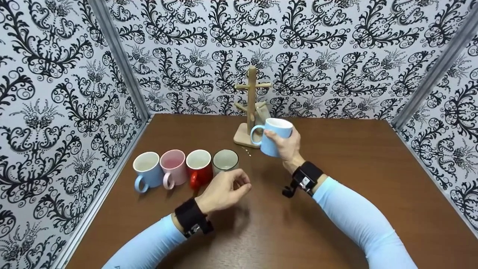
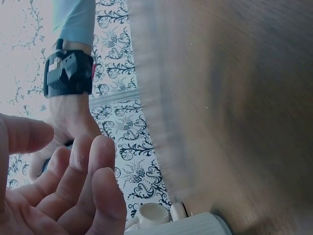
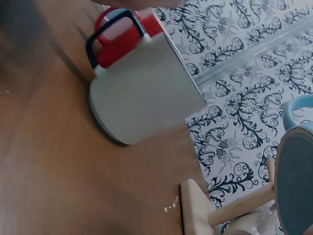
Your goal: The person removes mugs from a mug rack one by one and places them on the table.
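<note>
Light-blue ceramic mug with a white inside (image 1: 269,146) is what we are holding in our right hand (image 1: 289,146), well above the surface (image 1: 336,209). We are gripping it round the body from its right side, the thumb crossing the front and the handle being left free.

What matters most, as we are judging it, is how that handle is facing the pale wooden mug rack with peg arms (image 1: 252,99). The loop is pointing left, toward the rack, which is standing just beyond the mug and to its left; in the head view the loop is overlapping the rack's base, and we are not able to tell how deep the gap is. The mug's long axis is running nearly upright, leaning slightly, with the rim uppermost. Our right hand is being the nearer one to the rack.

Our left hand (image 1: 225,189) is holding nothing, its fingers bending loosely and the thumb lying apart from them in the left wrist view. It is hovering near the smoky-grey mug with a dark handle (image 3: 146,93), without gripping it. That mug is ending a row in which a red mug (image 1: 203,173), a pink mug (image 1: 178,173) and a second light-blue mug (image 1: 152,178) are standing upright to its left.
</note>
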`<control>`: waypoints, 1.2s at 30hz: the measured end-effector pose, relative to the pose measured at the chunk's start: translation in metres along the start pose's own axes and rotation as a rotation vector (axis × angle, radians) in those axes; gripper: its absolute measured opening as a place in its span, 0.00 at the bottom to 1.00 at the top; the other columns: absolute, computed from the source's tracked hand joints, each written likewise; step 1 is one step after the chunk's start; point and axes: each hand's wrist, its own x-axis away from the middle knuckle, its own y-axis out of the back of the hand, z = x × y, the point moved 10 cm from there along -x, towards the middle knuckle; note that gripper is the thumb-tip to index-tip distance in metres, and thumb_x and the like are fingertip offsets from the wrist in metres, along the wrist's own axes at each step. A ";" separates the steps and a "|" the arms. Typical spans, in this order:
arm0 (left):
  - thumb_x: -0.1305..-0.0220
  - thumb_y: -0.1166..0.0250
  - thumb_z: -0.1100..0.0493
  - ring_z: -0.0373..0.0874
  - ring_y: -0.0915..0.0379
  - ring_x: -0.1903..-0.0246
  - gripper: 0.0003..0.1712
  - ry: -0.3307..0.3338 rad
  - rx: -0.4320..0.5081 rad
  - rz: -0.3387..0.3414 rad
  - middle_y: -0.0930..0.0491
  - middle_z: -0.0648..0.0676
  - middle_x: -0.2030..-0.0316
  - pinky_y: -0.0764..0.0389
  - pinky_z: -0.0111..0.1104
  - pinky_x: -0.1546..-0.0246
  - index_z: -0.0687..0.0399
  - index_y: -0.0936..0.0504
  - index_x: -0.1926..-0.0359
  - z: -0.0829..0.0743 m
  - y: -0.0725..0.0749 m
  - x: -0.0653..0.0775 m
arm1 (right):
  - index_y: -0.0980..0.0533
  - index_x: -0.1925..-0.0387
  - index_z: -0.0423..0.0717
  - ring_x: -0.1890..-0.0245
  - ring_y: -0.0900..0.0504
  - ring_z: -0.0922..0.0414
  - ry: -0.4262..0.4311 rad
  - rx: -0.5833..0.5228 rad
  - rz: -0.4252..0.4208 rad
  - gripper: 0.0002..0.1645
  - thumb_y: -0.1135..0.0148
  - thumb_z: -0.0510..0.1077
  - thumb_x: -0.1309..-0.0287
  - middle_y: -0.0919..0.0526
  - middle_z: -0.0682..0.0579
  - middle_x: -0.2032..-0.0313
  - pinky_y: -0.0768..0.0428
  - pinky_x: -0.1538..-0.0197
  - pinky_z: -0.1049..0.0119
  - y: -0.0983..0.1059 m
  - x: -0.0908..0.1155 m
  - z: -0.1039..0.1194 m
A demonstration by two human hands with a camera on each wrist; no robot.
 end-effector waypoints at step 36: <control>0.30 0.31 0.55 0.46 0.15 0.73 0.22 0.103 0.137 -0.092 0.12 0.48 0.56 0.18 0.32 0.71 0.52 0.24 0.39 0.015 0.008 -0.004 | 0.22 0.40 0.35 0.58 0.14 0.51 0.072 -0.102 0.152 0.38 0.20 0.38 0.56 0.12 0.44 0.55 0.16 0.53 0.60 -0.005 0.057 0.003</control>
